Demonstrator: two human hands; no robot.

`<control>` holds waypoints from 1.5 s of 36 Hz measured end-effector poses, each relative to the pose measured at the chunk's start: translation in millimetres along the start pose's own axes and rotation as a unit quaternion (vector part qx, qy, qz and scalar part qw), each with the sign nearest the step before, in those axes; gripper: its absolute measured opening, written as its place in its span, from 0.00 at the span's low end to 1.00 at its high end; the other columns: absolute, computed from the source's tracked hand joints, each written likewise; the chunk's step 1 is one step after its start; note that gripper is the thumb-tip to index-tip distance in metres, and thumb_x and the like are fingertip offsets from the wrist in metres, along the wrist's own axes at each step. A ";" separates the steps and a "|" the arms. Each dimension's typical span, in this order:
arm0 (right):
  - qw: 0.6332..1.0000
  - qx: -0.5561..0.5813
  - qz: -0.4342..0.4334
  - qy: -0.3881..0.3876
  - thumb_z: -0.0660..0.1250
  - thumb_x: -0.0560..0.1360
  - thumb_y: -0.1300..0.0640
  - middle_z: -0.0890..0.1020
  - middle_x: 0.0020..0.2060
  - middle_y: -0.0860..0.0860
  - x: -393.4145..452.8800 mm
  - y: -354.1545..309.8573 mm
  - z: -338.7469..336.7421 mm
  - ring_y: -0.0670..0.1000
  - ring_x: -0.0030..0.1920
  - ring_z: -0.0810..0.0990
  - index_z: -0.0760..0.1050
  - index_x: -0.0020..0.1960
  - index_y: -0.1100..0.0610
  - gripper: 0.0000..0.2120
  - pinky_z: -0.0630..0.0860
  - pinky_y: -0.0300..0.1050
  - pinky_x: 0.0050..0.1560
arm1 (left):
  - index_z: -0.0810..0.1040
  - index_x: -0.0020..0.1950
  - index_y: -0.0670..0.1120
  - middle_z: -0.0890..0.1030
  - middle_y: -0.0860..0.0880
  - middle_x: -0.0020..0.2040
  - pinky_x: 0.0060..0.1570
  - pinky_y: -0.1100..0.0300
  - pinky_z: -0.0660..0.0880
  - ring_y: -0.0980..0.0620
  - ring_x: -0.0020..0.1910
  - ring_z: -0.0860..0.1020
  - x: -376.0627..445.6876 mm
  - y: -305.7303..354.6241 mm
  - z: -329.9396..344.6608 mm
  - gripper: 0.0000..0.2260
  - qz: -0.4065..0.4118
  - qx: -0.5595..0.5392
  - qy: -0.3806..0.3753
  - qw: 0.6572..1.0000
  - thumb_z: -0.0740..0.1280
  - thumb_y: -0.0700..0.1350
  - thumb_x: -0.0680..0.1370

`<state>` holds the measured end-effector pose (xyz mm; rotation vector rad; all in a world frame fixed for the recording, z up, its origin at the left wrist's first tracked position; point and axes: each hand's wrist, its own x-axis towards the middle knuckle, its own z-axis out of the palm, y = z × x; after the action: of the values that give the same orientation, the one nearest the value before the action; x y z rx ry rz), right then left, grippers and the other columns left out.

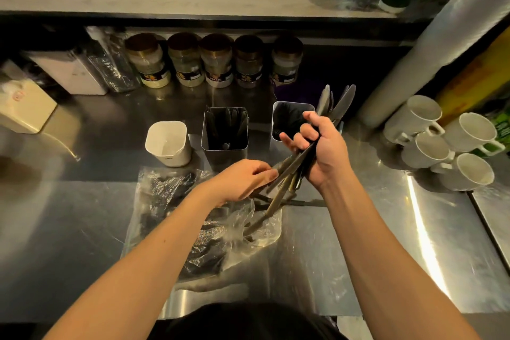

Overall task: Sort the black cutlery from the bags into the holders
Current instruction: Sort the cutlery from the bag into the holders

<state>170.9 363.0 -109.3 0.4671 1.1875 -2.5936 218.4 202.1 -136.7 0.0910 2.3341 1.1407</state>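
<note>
Head view, looking down on a brushed steel tabletop (pixel 372 229). Right hand (pixel 321 146), fingers curled round a bundle of long black knives (pixel 335 103), blades fanned upward just beside the rim of the right-hand square steel holder (pixel 278 121). Left hand (pixel 242 178), fingers pinching the lower handle ends of that same bundle, directly above the crumpled clear plastic bag (pixel 154 201), which still contains dark cutlery. Middle square steel holder (pixel 225 152), already stocked with black pieces; small white plastic tub (pixel 168 143) just to its left, apparently without cutlery

Hazards, as judged: the bundle is loosely fanned, so a slack grip could let single knives slide out onto the tabletop or back into the bag; the spread blades may catch the right holder's rim on the way in and tip the light, tall container; handles trailing in the bag's folds could drag the plastic along as the bundle lifts

Edges and room: the holders stand close together in a row, leaving narrow gaps between them; a row of gold-lidded glass jars (pixel 218 63) and a dark shelf edge bound the far side; stacked white ceramic mugs (pixel 447 143) crowd the right; open steel lies to the near right and far left, the easier routes for swinging long pieces
</note>
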 end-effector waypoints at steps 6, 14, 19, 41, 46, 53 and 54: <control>1.000 0.000 0.000 0.007 0.63 0.81 0.56 0.66 0.26 0.46 4.1 -6.8 -8.6 0.45 0.25 0.64 0.74 0.50 0.56 0.04 0.71 0.42 0.31 | 0.77 0.44 0.48 0.72 0.55 0.31 0.31 0.63 0.66 0.57 0.29 0.68 1.1 -29.0 -1.2 0.15 -0.049 -0.151 0.072 0.985 0.57 0.51 0.85; 0.997 -0.051 0.059 0.021 0.63 0.81 0.58 0.65 0.26 0.46 2.1 14.4 -20.0 0.46 0.24 0.63 0.74 0.50 0.57 0.03 0.69 0.41 0.29 | 0.75 0.63 0.52 0.80 0.48 0.38 0.37 0.59 0.76 0.53 0.35 0.77 10.2 -15.4 -1.3 0.09 -0.008 -0.275 0.117 0.954 0.58 0.45 0.86; 0.993 -0.058 0.095 0.030 0.62 0.81 0.58 0.64 0.25 0.46 -1.1 25.3 -30.1 0.46 0.23 0.63 0.74 0.48 0.57 0.05 0.68 0.41 0.28 | 0.78 0.56 0.45 0.83 0.48 0.44 0.42 0.61 0.80 0.53 0.40 0.80 27.5 10.9 -6.4 0.08 0.001 -0.322 0.163 0.933 0.59 0.43 0.85; 0.992 -0.005 0.103 0.076 0.63 0.81 0.58 0.65 0.26 0.47 3.1 9.0 -81.9 0.47 0.24 0.63 0.75 0.47 0.57 0.05 0.68 0.42 0.28 | 0.59 0.73 0.61 0.80 0.50 0.46 0.48 0.52 0.82 0.53 0.41 0.82 118.1 60.5 -25.3 0.26 0.186 -0.041 0.377 0.907 0.66 0.42 0.81; 0.990 -0.012 0.105 0.091 0.64 0.81 0.57 0.66 0.26 0.48 0.0 5.9 -83.4 0.47 0.25 0.65 0.76 0.50 0.58 0.05 0.69 0.43 0.30 | 0.62 0.70 0.57 0.78 0.49 0.41 0.41 0.47 0.80 0.50 0.38 0.79 118.6 61.9 -25.9 0.17 0.224 0.070 0.386 0.892 0.59 0.44 0.83; 0.992 -0.024 0.110 0.059 0.64 0.81 0.57 0.65 0.27 0.48 -1.8 6.1 -79.5 0.48 0.25 0.64 0.75 0.50 0.58 0.05 0.69 0.43 0.30 | 0.74 0.71 0.55 0.73 0.49 0.67 0.62 0.48 0.69 0.44 0.64 0.68 131.6 25.6 -12.3 0.17 0.116 0.384 0.198 0.894 0.58 0.52 0.84; 0.992 -0.028 0.111 0.050 0.64 0.81 0.57 0.65 0.27 0.48 -2.5 5.0 -78.6 0.48 0.25 0.64 0.75 0.50 0.58 0.05 0.69 0.44 0.30 | 0.73 0.72 0.54 0.72 0.50 0.68 0.63 0.48 0.68 0.44 0.65 0.67 129.9 20.6 -8.4 0.18 0.117 0.371 0.214 0.896 0.59 0.54 0.83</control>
<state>189.4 420.3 -160.2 0.6828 1.1630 -2.3669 99.8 246.3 -173.5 0.4420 3.1101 0.3049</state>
